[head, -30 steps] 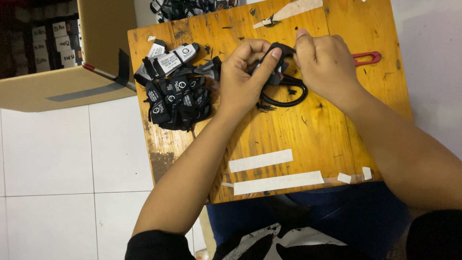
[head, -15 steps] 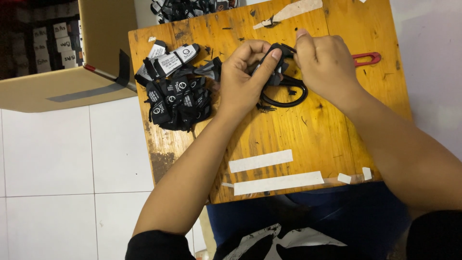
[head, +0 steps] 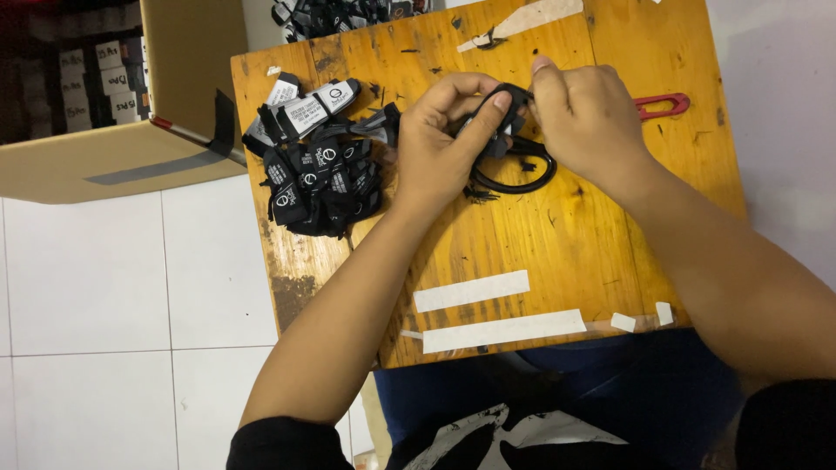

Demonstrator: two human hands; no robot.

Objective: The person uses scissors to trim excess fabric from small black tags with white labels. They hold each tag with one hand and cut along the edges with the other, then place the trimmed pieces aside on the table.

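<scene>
Spanning most of the view, the wooden tabletop (head: 522,252) carries everything here, with a cardboard box (head: 113,157) just off its left edge and white floor tiles below. On its left part lies a heap of black tagged straps (head: 318,174), close to the left wrist but not touched by it. Two strips of pale tape (head: 488,313) are stuck near the front edge, well apart from the hands, and a red-handled tool (head: 662,106) pokes out from behind the right hand.

Both hands meet above the middle of the board around one black cord loop (head: 514,170). The left hand (head: 440,144) has its grip closed: thumb and fingers pinch the upper part of the loop, thumb tip pressed onto the black piece between the hands. The right hand (head: 588,117) is also closed, its fingertips nipping the same piece from the other side, so the two grips nearly touch.

The loop hangs down and toward the person from that pinch point, its curve resting on the wood below the right hand's knuckles. Its long axis runs roughly left to right. Neither hand is nearer; both already hold it.
</scene>
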